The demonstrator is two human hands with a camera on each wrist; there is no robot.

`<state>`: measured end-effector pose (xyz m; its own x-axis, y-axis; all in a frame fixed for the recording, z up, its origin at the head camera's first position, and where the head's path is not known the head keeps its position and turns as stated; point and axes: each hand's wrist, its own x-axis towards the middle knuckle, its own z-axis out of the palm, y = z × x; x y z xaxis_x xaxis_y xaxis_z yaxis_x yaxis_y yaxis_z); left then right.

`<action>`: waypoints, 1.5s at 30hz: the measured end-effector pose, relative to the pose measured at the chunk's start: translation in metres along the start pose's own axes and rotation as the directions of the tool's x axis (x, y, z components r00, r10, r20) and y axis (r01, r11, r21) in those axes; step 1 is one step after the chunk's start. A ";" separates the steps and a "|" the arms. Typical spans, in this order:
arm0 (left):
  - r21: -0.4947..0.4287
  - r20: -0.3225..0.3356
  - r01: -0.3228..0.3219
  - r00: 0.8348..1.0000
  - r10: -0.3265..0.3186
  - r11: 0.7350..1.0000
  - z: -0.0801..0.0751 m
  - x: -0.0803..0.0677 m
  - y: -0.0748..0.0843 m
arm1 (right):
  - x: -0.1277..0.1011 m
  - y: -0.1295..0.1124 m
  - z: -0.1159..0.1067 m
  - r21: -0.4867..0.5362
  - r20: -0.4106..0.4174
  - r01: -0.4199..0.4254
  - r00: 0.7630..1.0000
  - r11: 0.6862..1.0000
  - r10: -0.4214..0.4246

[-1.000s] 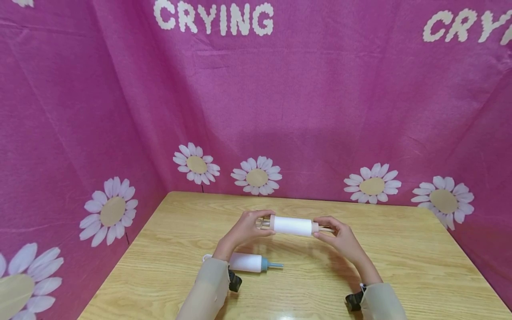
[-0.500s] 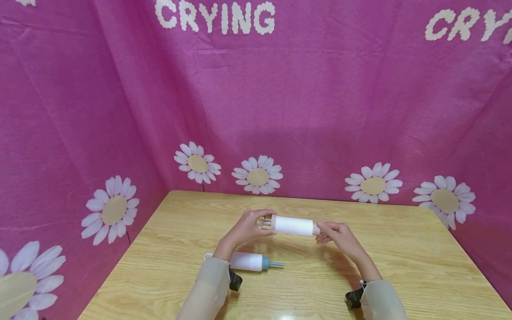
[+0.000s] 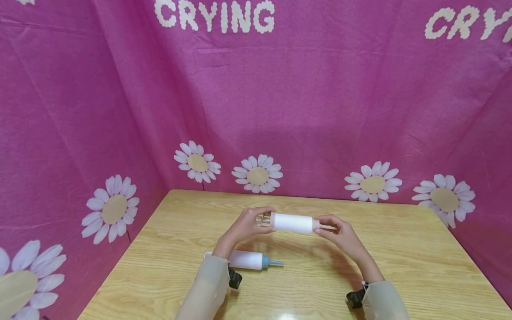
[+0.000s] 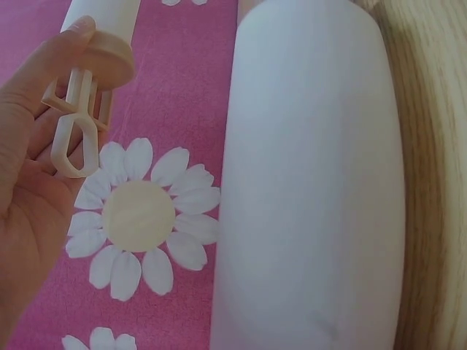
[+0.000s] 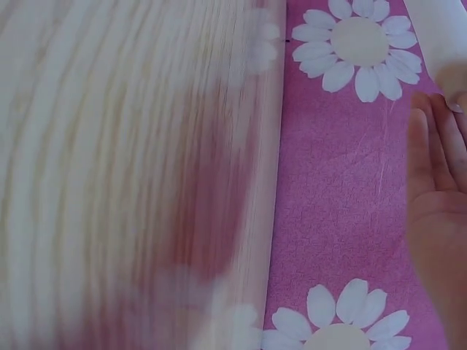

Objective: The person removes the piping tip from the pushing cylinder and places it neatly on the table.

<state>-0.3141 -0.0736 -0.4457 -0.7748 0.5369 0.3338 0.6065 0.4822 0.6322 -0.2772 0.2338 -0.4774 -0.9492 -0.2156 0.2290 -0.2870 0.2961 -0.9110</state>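
Observation:
Both hands hold a white tube [image 3: 292,222] with beige ends level above the wooden table [image 3: 400,258]. My left hand [image 3: 248,224] grips its left end, where a beige ring handle [image 4: 71,137] lies against my fingers [image 4: 29,109]. At the other end, my right hand [image 3: 340,234] pinches the thin beige tip [image 3: 329,227]. In the right wrist view only the edge of my right hand [image 5: 438,197] shows, and the grip is hidden. A second white bottle [image 3: 247,260] with a blue nozzle [image 3: 271,263] lies on the table under my left forearm and looms large in the left wrist view [image 4: 314,189].
Pink cloth [image 3: 280,111] printed with white daisies walls in the table at the back and on both sides. The word CRYING [image 3: 214,17] runs along its top. Black wrist camera mounts [image 3: 234,279] sit on both sleeves.
My right hand slid over the tube's beige tip and back, so the tip shows past the fingers again. The tube has risen slightly. The bottle on the table has not moved.

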 end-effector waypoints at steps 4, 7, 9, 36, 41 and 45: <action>0.000 -0.001 -0.004 1.000 0.004 1.000 -0.001 0.000 0.000 | 0.000 -0.001 0.002 -0.008 -0.015 0.030 0.999 1.000 -0.031; -0.003 0.001 -0.006 1.000 0.006 1.000 -0.002 -0.001 0.000 | 0.000 -0.001 0.002 -0.016 -0.024 0.044 0.999 0.999 -0.044; -0.008 0.002 -0.004 1.000 0.004 1.000 -0.002 -0.001 -0.001 | 0.000 -0.001 0.003 -0.011 -0.019 0.050 0.999 0.999 -0.050; 0.046 0.005 -0.003 1.000 0.003 0.999 -0.002 -0.005 -0.003 | 0.006 0.000 0.006 0.003 0.037 -0.104 0.994 0.995 0.103; 0.049 -0.003 -0.012 1.000 0.012 0.999 -0.003 -0.005 -0.005 | 0.004 0.003 0.007 0.009 0.014 -0.047 0.999 0.999 0.046; 0.039 -0.008 -0.020 1.000 0.020 0.999 -0.003 -0.006 -0.006 | 0.003 0.004 0.008 -0.003 -0.013 0.031 0.999 1.000 -0.031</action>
<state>-0.3141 -0.0817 -0.4492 -0.7638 0.5408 0.3523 0.6283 0.4983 0.5974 -0.2804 0.2271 -0.4833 -0.9415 -0.2123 0.2616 -0.3166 0.2925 -0.9023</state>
